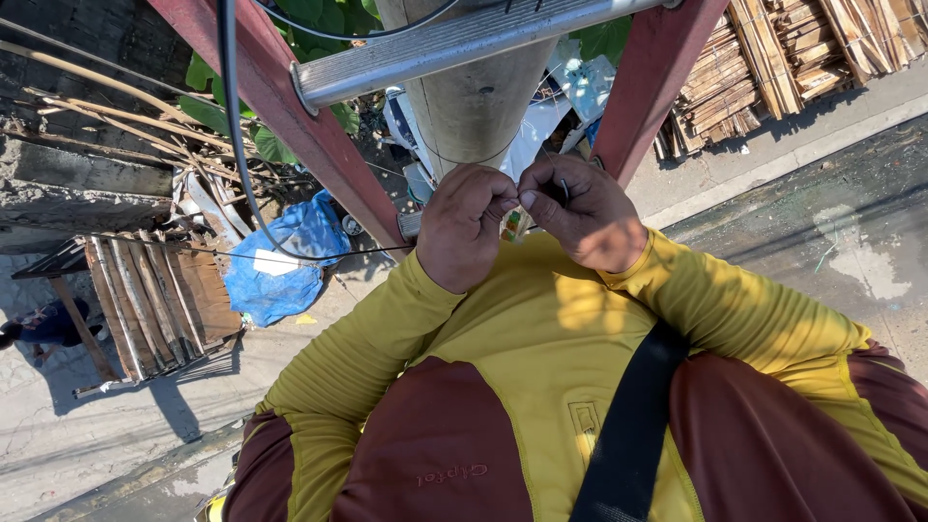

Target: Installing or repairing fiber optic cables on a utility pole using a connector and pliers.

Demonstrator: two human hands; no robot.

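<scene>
My left hand and my right hand meet close to my chest, fingertips touching. Between them they pinch a small clear connector piece with coloured bits inside. A thin dark wire end sticks up from my right fingers. A thin black cable runs leftward from under my left hand. Both arms wear yellow sleeves. I am high up on a ladder, looking down past a round pole.
Red ladder rails and a metal rung stand right in front of the hands. A black strap crosses my chest. Far below lie a blue tarp, a wooden pallet frame, stacked wood and pavement.
</scene>
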